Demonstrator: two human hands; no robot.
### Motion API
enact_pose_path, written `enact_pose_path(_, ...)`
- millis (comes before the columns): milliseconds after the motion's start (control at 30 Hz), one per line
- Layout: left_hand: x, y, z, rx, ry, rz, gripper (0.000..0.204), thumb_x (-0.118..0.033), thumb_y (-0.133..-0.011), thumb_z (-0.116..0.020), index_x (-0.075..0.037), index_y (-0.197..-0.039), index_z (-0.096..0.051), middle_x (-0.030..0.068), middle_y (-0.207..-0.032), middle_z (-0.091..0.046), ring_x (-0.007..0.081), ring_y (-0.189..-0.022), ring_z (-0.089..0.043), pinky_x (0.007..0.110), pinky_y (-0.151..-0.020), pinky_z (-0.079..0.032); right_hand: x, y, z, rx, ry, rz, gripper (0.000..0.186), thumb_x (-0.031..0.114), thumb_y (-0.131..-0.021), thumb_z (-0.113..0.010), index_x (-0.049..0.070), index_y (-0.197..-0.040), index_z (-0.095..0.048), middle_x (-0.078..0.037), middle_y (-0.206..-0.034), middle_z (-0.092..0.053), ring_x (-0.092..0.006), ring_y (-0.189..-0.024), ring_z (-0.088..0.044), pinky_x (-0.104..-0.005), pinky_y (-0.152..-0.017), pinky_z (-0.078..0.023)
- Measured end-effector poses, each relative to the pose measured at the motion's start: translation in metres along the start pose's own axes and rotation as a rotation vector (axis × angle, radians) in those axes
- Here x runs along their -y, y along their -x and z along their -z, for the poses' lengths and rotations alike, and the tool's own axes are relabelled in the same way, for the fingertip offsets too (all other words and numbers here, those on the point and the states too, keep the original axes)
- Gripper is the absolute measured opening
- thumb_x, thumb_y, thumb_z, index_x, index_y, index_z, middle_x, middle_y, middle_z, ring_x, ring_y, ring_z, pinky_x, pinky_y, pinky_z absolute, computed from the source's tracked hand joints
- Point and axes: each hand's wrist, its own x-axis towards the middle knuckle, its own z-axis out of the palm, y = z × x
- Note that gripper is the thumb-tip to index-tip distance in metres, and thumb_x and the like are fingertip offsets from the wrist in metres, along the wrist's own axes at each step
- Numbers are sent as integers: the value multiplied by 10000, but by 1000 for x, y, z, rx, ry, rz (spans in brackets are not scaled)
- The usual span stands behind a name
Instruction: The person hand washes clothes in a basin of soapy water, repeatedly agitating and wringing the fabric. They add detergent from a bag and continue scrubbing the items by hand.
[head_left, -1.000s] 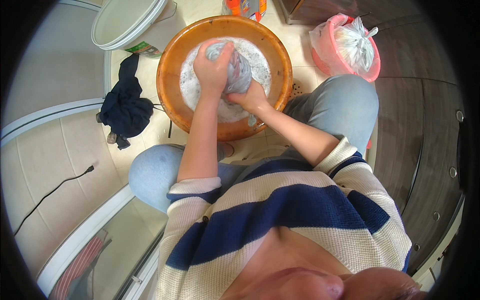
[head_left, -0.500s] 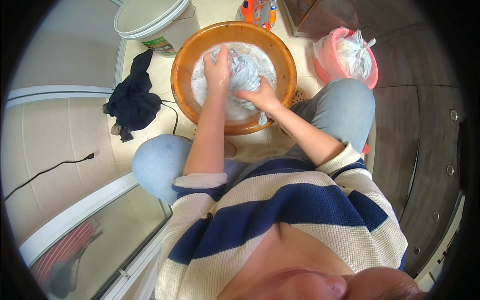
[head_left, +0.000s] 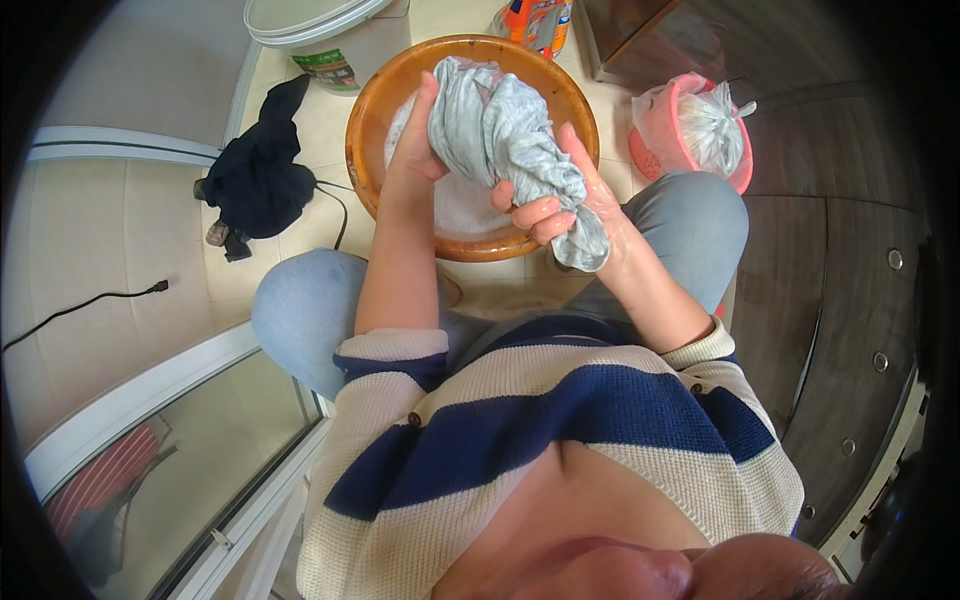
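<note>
On the pale tiled floor (head_left: 320, 150) in front of the seated person, a round orange-brown basin with a worn rim (head_left: 370, 140) holds white, foamy suds (head_left: 465, 205). Beyond it to the left stands a large white plastic bucket with a green label (head_left: 370, 50), cut by the upper edge; what it contains cannot be told. To the right, a round pink bin with a translucent liner (head_left: 684, 130) holds a knotted whitish plastic bag (head_left: 718, 135).

The left hand (head_left: 418, 145) has its grip against the thick far end of a wet, pale grey-green twisted cloth (head_left: 505, 125), one digit raised along its side, the other fingers mostly hidden. The right hand (head_left: 600, 205) has a closer grip, its fingers curled around the cloth's narrower near end, the thumb standing up beside it.

The cloth is held above the basin, its long axis slanting from far left to near right. The bunched, wide part points away from the person; the loose tail hangs out past the right fingers, toward the person's right knee.
</note>
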Motion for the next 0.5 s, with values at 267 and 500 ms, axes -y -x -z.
enact_pose_path(267, -20, 6, -7, 110, -260, 84, 572, -297, -793, -713, -37, -1262, -513, 84, -1177, -608, 199, -1080, -582, 347, -945, -463, 9, 6, 19, -410, 613, 187, 487, 274, -857, -692, -12, -1208, -513, -162, -924, -622, -189, -675, -609, -190, -386, -423)
enact_pose_path(500, -12, -4, -30, 96, -450, 70, 492, -243, -743, -738, -36, -1156, -569, 59, -1053, -636, 165, -965, -597, 309, -860, -479, 7, -2, 21, -667, 1058, 224, 495, 250, -749, -766, 39, -1155, -578, -45, -934, -647, -111, -688, -587, -225, -457, -409)
